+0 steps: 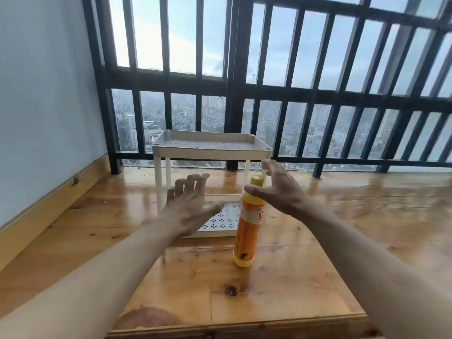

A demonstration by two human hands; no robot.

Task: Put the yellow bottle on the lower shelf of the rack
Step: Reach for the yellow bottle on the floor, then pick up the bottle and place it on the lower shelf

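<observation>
Task not started, by my reading: nothing rests on the rack (212,145), and its lower shelf (221,219) is bare.

Left hand (189,206): spread flat, fingers apart, holding nothing, raised in front of the rack's left legs, well left of the bottle.

Yellow bottle (248,223): upright on the wooden table (281,285), just in front of the lower shelf's right front corner, cap up.

Right hand (278,185): open, thumb and fingers curved wide, beside the cap; thumb tip near the neck, contact not certain. No grip closed.

Left to do: grasp, lift, set bottle on shelf.
</observation>
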